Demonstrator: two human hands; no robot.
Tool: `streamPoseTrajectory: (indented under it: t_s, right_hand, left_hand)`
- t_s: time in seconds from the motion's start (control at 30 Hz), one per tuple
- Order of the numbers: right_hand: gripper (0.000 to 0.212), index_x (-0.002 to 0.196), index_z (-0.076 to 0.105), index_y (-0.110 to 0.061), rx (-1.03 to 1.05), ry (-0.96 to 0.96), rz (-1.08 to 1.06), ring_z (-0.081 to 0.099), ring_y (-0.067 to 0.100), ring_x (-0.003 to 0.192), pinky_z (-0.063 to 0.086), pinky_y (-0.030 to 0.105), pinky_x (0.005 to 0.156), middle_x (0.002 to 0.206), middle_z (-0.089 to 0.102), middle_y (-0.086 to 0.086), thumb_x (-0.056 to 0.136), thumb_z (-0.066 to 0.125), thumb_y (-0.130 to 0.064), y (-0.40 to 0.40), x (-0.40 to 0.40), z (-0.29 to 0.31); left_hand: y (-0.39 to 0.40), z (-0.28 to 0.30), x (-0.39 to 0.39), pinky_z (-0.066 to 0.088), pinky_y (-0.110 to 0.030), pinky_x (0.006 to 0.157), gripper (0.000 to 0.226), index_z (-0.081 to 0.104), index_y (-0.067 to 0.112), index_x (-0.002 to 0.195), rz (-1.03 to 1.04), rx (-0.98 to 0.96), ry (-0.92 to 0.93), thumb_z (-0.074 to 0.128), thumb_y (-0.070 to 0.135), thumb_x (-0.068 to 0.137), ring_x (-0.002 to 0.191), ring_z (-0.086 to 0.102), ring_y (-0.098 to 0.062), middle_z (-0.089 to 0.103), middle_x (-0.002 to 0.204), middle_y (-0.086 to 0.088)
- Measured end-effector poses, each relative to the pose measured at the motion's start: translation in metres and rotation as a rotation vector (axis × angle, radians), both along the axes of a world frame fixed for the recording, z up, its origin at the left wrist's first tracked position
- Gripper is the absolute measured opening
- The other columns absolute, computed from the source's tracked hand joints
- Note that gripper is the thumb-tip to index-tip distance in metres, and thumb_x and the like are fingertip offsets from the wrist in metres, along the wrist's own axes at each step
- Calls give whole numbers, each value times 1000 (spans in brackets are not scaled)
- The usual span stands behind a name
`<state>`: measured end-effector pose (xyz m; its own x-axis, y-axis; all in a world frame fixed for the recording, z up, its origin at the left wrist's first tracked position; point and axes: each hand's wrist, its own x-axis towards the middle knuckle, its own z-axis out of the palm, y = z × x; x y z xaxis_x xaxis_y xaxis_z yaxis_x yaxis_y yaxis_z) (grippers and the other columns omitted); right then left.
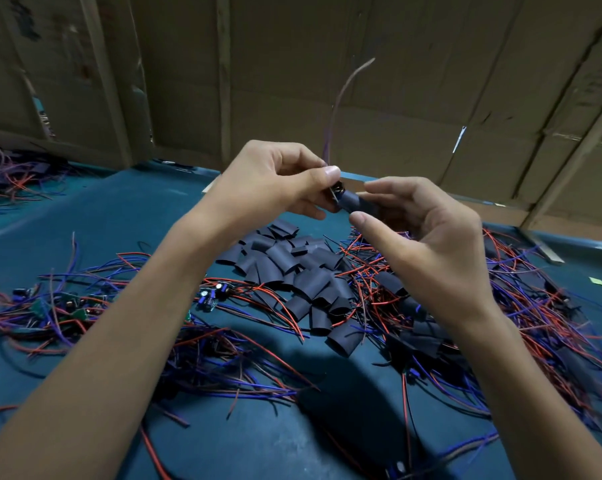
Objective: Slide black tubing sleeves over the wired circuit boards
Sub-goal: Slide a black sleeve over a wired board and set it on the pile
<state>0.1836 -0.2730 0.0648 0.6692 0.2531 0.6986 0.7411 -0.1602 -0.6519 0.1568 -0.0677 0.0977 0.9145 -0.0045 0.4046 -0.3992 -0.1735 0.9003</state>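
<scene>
Both hands up over the table (126, 216), mid-frame. Left hand (275, 181) left of right hand (427, 237), a sleeve (356, 204) between them with a board (337, 194) at its left end. A wire (337, 109) runs up from the board. Below the hands, on the table: pile of loose sleeves (292, 271) in the centre. Bare wired boards (60, 306) lie left of the pile, sleeved ones (521, 323) tangled to its right. More wires (18, 174) far back left. Cardboard wall (396, 81) stands behind the table.
</scene>
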Motion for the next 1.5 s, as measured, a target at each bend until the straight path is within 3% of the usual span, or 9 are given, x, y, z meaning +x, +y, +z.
streamPoseTrajectory:
  t_s: [0.2, 0.4, 0.57, 0.77, 0.9, 1.0, 1.17, 1.4, 1.5]
  right_hand:
    - [27, 111, 70, -11, 70, 70, -15, 74, 16, 97, 59, 47, 89, 102, 77, 0, 86, 81, -12, 0, 2, -1]
    - [30, 112, 70, -10, 56, 116, -8, 74, 13, 97, 59, 43, 92, 102, 77, 0, 85, 81, -10, -1, 4, -1]
    - [33, 117, 69, -10, -95, -93, -142, 72, 3, 96, 58, 36, 89, 105, 76, -4, 86, 80, -14, 0, 2, -1]
    - [39, 122, 65, -4, -152, -349, -241, 72, 10, 97, 56, 27, 91, 111, 75, 1, 85, 79, -5, 2, 1, -5]
    - [42, 124, 64, -4, -157, -417, -303, 72, 14, 96, 55, 26, 89, 112, 74, 3, 85, 78, -5, 5, 2, -10]
    - [42, 125, 63, -7, -103, -350, -231, 72, 7, 98, 56, 26, 90, 113, 74, -2, 86, 79, -9, 3, 5, -10]
    - [42, 127, 60, -16, 42, -73, -16, 74, 13, 97, 58, 43, 91, 109, 76, -6, 88, 76, -16, -1, 8, -8]
    - [42, 128, 61, -15, 41, -43, -17, 75, 11, 89, 58, 33, 85, 101, 78, -7, 88, 76, -15, -6, 9, -5]
    - [46, 130, 59, -13, 36, -35, 6, 75, 13, 92, 58, 35, 87, 103, 77, -4, 87, 77, -13, -6, 9, -4]
  left_hand:
    - [-5, 1, 0, 61, -33, 79, 16, 67, -5, 103, -67, -286, 142, 66, 9, 94, 92, 75, -31, 75, 99, -21]
    - [-5, 1, 1, 59, -32, 76, 12, 70, 3, 100, -114, -325, 178, 70, 9, 91, 93, 75, -30, 76, 99, -18]
    - [-6, 1, 0, 60, -32, 75, 5, 71, 3, 94, -99, -359, 176, 70, 2, 89, 89, 75, -31, 76, 93, -18]
    - [-5, 5, -3, 60, -32, 74, 6, 69, 0, 95, -66, -336, 213, 69, 3, 89, 92, 75, -33, 75, 95, -21]
    - [-6, 7, -5, 58, -26, 68, 4, 70, 6, 93, -40, -286, 232, 70, 6, 88, 88, 76, -25, 76, 89, -12]
    - [-6, 8, -7, 56, -24, 68, 5, 70, 7, 93, -42, -299, 237, 70, 8, 88, 85, 75, -22, 76, 91, -13]
    - [-7, 10, -8, 58, -24, 66, 3, 70, 6, 91, -55, -369, 248, 69, 6, 89, 86, 75, -23, 76, 94, -17]
    - [-12, 10, -8, 58, -25, 67, 4, 70, 4, 92, -22, -409, 247, 69, 5, 89, 84, 75, -23, 76, 90, -17]
    - [-12, 11, -9, 59, -26, 68, 4, 70, 4, 92, -11, -417, 232, 69, 6, 89, 85, 75, -23, 76, 91, -17]
